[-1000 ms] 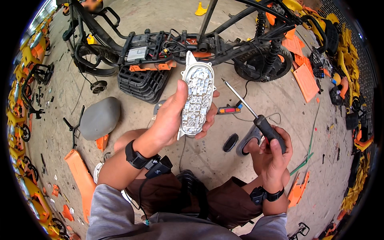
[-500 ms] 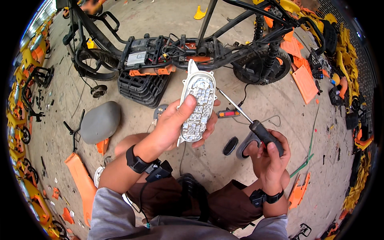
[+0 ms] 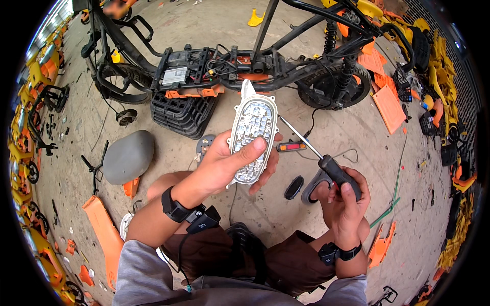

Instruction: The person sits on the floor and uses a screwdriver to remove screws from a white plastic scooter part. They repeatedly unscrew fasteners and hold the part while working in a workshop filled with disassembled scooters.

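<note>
My left hand [image 3: 229, 160] grips an oval, pale-rimmed lamp housing [image 3: 253, 115] with a shiny, faceted silver inside, its thumb lying across the face and fingers wrapped round the right side. My right hand [image 3: 352, 196] is closed on the dark handle of a screwdriver [image 3: 330, 166], whose long metal shaft points up-left to beside the housing's upper right edge; whether the tip touches it I cannot tell. A red-and-amber light strip [image 3: 292, 146] with a cable lies on the floor behind them, and a small black oval piece [image 3: 294, 187] lies below that.
A black scooter frame [image 3: 283, 71] with wheels spans the back, a black crate [image 3: 178, 115] below it. A grey seat [image 3: 127, 157] and an orange panel [image 3: 102, 237] lie left; orange panels [image 3: 389, 107] and a green strip [image 3: 388, 209] right. Yellow and orange parts heap along both sides.
The housing has moved down and a little right in my left hand, whose thumb has shifted onto its face. The screwdriver and my right hand have moved slightly down and left.
</note>
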A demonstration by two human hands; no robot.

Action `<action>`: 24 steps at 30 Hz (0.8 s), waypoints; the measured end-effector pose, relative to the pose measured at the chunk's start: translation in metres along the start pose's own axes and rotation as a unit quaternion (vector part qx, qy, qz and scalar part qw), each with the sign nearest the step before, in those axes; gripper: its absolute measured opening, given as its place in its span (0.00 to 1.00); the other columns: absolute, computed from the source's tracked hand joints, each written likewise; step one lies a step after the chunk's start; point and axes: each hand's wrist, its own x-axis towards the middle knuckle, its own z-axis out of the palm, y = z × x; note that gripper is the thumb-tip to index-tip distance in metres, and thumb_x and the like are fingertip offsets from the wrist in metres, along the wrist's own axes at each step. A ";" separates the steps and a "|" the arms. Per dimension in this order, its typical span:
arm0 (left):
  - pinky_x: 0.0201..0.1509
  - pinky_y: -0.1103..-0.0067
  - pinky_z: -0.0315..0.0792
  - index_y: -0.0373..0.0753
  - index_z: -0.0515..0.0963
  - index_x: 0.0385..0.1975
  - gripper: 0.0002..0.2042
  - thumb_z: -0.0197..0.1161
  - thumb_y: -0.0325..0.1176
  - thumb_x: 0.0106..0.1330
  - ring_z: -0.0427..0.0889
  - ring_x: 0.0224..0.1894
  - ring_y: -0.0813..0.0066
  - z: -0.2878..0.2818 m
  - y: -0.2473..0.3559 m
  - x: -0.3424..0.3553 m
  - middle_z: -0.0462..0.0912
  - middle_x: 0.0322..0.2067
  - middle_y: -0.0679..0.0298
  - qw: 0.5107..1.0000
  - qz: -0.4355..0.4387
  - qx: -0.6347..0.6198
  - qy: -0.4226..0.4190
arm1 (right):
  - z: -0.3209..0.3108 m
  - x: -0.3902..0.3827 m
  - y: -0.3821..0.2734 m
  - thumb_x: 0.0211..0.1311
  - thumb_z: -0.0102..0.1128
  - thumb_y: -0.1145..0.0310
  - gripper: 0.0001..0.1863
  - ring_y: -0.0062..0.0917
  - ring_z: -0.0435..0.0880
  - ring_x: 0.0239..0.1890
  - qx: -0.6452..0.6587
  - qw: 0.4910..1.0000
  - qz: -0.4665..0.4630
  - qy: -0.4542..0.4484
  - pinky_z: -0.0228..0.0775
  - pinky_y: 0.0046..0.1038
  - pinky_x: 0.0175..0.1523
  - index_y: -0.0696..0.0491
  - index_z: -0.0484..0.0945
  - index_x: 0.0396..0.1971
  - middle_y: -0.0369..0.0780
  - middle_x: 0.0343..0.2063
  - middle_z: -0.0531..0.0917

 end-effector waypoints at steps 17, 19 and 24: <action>0.17 0.79 0.71 0.30 0.74 0.50 0.19 0.54 0.43 0.76 0.78 0.18 0.75 0.002 -0.002 0.000 0.82 0.27 0.57 0.999 0.011 0.037 0.038 | -0.004 0.001 0.003 0.65 0.61 0.73 0.17 0.25 0.80 0.28 0.010 1.000 -0.013 0.002 0.73 0.26 0.31 0.62 0.73 0.52 0.53 0.49 0.81; 0.17 0.79 0.71 0.30 0.74 0.50 0.19 0.54 0.43 0.76 0.78 0.18 0.75 0.002 -0.002 0.001 0.82 0.27 0.58 0.998 0.017 0.045 0.043 | -0.006 0.001 0.003 0.66 0.60 0.73 0.17 0.24 0.79 0.27 0.013 1.000 -0.013 0.003 0.72 0.26 0.31 0.62 0.73 0.52 0.52 0.48 0.81; 0.17 0.79 0.71 0.30 0.73 0.50 0.19 0.52 0.44 0.76 0.77 0.17 0.75 0.003 -0.002 0.001 0.81 0.26 0.57 0.995 0.012 0.068 0.071 | -0.008 0.000 0.002 0.67 0.59 0.71 0.17 0.24 0.78 0.26 0.027 0.999 -0.033 0.018 0.71 0.25 0.31 0.60 0.72 0.52 0.53 0.47 0.80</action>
